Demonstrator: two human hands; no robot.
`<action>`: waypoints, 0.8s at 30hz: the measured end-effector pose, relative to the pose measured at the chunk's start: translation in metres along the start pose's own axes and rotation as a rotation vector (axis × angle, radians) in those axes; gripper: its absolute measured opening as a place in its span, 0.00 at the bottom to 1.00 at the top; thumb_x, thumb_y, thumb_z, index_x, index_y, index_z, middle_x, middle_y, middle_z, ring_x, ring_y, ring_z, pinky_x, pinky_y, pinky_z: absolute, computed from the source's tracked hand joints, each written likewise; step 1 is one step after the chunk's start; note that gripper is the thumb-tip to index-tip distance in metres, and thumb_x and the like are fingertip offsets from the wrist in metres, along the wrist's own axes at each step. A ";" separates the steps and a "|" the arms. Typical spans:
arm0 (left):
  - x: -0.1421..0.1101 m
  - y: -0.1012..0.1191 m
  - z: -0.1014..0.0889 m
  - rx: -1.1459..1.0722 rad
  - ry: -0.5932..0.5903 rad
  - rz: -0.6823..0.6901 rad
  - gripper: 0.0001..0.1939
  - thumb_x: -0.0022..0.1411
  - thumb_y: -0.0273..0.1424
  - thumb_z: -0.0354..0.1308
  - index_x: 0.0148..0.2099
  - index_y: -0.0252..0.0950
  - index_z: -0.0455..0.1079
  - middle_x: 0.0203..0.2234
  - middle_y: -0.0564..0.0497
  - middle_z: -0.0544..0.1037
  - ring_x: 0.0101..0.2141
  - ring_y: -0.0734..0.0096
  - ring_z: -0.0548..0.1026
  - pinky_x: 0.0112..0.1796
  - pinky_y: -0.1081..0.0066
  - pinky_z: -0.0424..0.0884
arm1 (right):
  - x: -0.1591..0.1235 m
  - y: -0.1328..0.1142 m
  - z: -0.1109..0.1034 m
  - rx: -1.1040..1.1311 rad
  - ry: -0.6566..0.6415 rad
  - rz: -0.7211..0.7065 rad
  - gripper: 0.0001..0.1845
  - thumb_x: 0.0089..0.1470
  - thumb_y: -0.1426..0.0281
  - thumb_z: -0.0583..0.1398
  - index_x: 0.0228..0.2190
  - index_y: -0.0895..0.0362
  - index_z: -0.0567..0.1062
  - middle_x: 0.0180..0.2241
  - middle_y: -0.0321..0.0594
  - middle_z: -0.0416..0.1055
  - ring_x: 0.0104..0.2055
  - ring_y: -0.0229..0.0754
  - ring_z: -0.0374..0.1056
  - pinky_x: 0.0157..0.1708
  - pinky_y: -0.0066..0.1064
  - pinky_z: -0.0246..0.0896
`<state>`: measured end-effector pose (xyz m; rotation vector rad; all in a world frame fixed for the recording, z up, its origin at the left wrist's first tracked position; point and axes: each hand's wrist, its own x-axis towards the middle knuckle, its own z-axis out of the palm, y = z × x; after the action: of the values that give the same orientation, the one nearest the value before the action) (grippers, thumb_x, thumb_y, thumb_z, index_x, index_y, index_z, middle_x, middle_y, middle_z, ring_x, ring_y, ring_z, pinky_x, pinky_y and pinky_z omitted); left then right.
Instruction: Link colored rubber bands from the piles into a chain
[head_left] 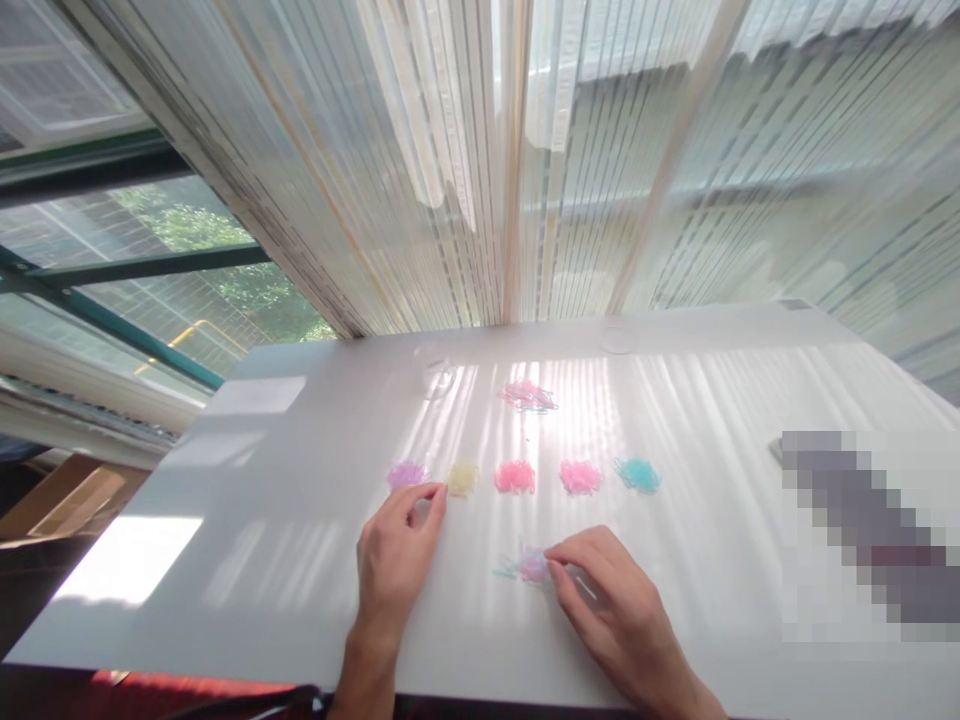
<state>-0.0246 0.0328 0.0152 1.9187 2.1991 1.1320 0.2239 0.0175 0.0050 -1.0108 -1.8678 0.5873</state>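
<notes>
Small piles of tiny elastic bands lie in a row on the white table [285,560]: purple pile [406,474], yellow pile [462,478], two pink piles [514,476] [580,476], and a teal pile [638,474]. A mixed pile [528,396] lies farther back. My left hand [394,560] rests with curled fingers, its fingertips pinched together between the purple and yellow piles. My right hand [600,590] pinches at a small mixed heap of bands [526,566] near the front.
A clear glass cup [435,372] and a clear round lid [617,338] stand near the table's far edge. Striped curtains hang behind. A blurred-out patch [870,530] covers the right side of the table. A window shows at the left.
</notes>
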 end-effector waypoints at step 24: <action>-0.013 0.002 -0.003 -0.191 -0.089 0.015 0.06 0.70 0.32 0.59 0.40 0.39 0.77 0.31 0.55 0.78 0.22 0.77 0.67 0.30 0.74 0.68 | 0.001 0.000 -0.004 -0.046 0.141 0.145 0.09 0.65 0.77 0.57 0.41 0.54 0.76 0.33 0.38 0.74 0.36 0.40 0.72 0.35 0.31 0.70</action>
<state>-0.0208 0.0199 0.0128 1.8709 1.9574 1.1866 0.2272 0.0178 0.0075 -1.1946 -1.7011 0.5442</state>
